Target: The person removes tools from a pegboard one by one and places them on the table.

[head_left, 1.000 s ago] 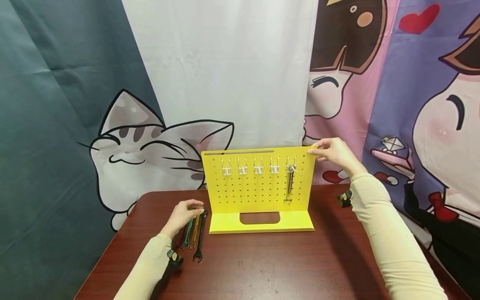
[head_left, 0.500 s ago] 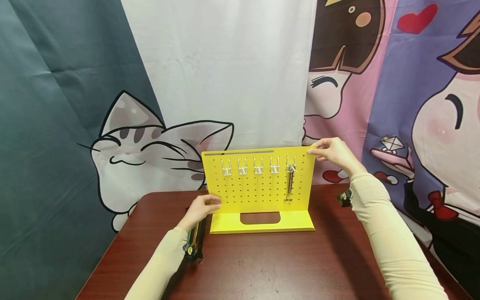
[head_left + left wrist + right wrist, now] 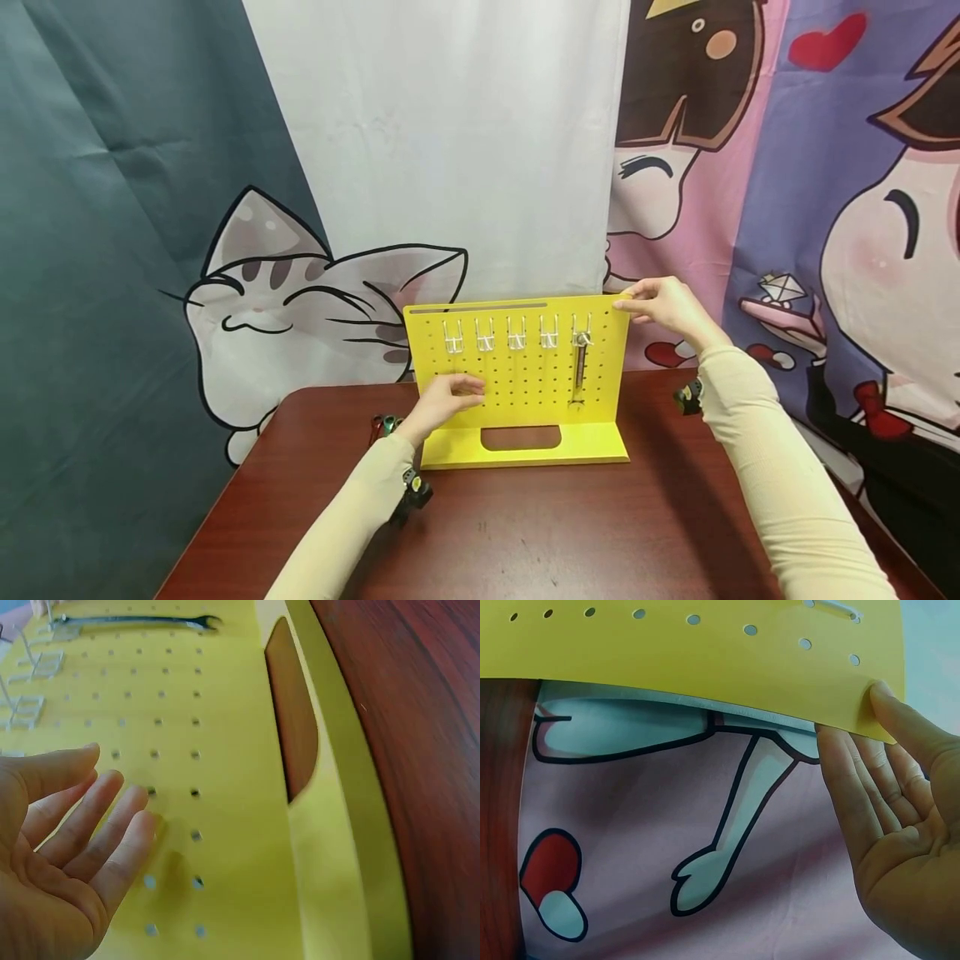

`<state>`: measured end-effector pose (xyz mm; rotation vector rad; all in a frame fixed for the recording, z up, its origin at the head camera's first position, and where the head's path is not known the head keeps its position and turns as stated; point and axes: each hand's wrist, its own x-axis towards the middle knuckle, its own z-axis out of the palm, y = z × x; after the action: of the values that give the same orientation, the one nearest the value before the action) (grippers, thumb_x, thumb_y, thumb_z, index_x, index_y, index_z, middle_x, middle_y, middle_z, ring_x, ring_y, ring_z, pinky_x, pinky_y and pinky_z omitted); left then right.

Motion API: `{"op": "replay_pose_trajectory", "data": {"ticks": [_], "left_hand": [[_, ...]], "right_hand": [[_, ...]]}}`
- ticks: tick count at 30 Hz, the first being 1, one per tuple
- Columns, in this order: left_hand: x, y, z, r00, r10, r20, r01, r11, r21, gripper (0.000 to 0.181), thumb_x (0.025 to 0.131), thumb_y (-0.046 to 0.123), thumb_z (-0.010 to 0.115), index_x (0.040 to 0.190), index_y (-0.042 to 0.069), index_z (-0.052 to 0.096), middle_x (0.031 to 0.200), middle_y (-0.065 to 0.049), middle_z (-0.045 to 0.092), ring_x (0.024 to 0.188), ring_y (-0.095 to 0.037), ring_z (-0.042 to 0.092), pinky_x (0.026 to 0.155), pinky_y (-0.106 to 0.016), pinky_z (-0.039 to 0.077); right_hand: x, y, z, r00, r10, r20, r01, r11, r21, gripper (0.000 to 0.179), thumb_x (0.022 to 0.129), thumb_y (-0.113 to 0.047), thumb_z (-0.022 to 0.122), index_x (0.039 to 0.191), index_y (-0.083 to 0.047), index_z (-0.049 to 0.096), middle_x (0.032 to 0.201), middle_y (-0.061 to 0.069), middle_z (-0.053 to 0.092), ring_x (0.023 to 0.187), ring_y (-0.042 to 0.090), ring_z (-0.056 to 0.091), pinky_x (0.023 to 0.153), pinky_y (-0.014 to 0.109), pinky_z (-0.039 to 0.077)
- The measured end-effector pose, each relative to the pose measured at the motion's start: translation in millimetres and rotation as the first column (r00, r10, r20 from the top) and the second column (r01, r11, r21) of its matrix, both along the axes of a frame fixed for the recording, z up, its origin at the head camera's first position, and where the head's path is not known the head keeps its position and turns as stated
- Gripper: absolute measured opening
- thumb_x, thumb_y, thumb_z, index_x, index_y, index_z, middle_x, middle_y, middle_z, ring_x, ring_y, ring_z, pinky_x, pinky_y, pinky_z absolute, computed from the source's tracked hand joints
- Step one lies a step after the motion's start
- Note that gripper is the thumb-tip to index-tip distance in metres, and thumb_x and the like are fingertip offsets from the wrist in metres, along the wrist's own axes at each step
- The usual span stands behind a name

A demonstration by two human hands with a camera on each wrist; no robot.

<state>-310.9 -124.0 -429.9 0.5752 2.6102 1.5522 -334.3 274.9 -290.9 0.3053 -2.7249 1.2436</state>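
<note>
A yellow pegboard (image 3: 517, 450) stands upright on its base on the table. My right hand (image 3: 671, 310) pinches its upper right corner; in the right wrist view the thumb lies on the front and the fingers are behind. My left hand (image 3: 448, 402), holding nothing, hovers before the board's lower left part. Its fingers are loosely bent, palm and fingertips apart from each other in the left wrist view. One silver wrench (image 3: 139, 620) hangs from the rightmost hook. Several other wrenches (image 3: 384, 426) lie on the table left of the board, mostly hidden by my left arm.
Several white wire hooks (image 3: 517, 335) line the upper board left of the hanging wrench. The dark red wooden table (image 3: 547, 533) extends in front and to both sides. A printed cartoon curtain (image 3: 480, 142) hangs close behind.
My left hand has moved right and slightly up, from over the wrenches on the table to in front of the board. My right hand stays at the corner.
</note>
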Motion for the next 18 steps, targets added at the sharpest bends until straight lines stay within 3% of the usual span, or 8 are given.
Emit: {"op": "replay_pose_trajectory", "data": {"ticks": [6, 11, 18], "left_hand": [[-4.2, 23.4, 7.6, 0.997, -0.071, 0.010, 0.071, 0.997, 0.034, 0.030, 0.094, 0.012, 0.072, 0.122, 0.003, 0.070, 0.110, -0.008, 0.073, 0.099, -0.019, 0.069, 0.086, -0.036, 0.058], [-5.7, 43.3, 14.2, 0.992, -0.121, 0.037, 0.117, 0.989, 0.093, 0.033, 0.095, 0.012, 0.072, 0.126, 0.001, 0.068, 0.118, -0.015, 0.070, 0.104, -0.021, 0.069, 0.089, -0.034, 0.057], [-7.5, 68.8, 23.5, 0.992, -0.127, 0.022, 0.124, 0.986, 0.107, 0.036, 0.095, 0.013, 0.071, 0.130, 0.005, 0.066, 0.122, -0.011, 0.070, 0.107, -0.019, 0.068, 0.095, -0.033, 0.054]], "right_hand": [[-0.2, -1.7, -0.6, 1.000, -0.005, 0.010, 0.005, 1.000, -0.004, 0.039, 0.092, -0.030, 0.077, 0.113, 0.002, 0.071, 0.106, 0.019, 0.073, 0.078, 0.017, 0.073, 0.074, 0.032, 0.061], [0.0, -2.4, -1.3, 1.000, -0.008, 0.012, 0.009, 1.000, -0.003, 0.038, 0.093, -0.029, 0.076, 0.113, 0.002, 0.071, 0.107, 0.020, 0.073, 0.078, 0.017, 0.073, 0.076, 0.034, 0.061], [1.0, -2.8, 0.5, 1.000, -0.006, 0.019, 0.006, 0.999, -0.036, 0.036, 0.093, -0.025, 0.075, 0.113, 0.005, 0.069, 0.104, 0.017, 0.074, 0.077, 0.015, 0.072, 0.072, 0.029, 0.061]]}}
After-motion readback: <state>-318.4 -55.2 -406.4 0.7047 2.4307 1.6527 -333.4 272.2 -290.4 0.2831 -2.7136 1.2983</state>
